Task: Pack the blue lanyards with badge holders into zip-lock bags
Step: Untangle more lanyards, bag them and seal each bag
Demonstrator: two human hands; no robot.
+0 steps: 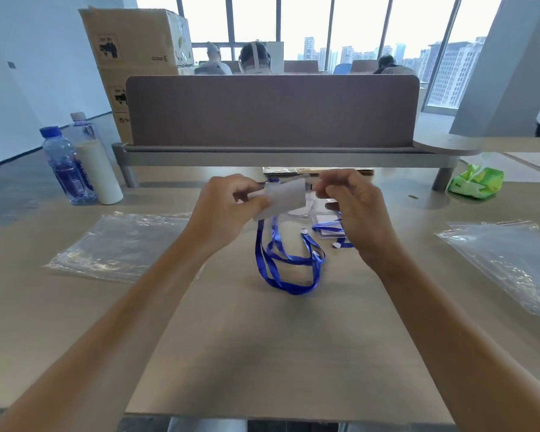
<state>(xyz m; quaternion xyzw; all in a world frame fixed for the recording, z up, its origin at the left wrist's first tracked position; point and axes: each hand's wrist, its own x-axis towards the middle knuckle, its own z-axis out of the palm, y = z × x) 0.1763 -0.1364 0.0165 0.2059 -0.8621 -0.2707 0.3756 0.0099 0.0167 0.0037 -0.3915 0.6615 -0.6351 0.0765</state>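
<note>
Holding a badge holder [282, 198] above the worktop [281, 353], your left hand [228, 202] and right hand [354, 198] each pinch it in a narrow grip; its blue lanyard [289, 263] trails down. Zip-lock bags [119, 244] flank open room; a divider [272, 110] stands behind.

My hands [296, 207] lift a white badge holder [286, 196] trailing a royal-blue lanyard [289, 263] over the pale tan bench [278, 353]. Clear, glinting zip-lock bags [122, 244] flank me. At left stands a blue-capped, blue-labelled bottle [64, 165]; at right lies a bright green wrapper [477, 180]. Ahead are a mauve-brown divider [272, 110] and plain brown cardboard boxes [131, 42] with black print.
</note>
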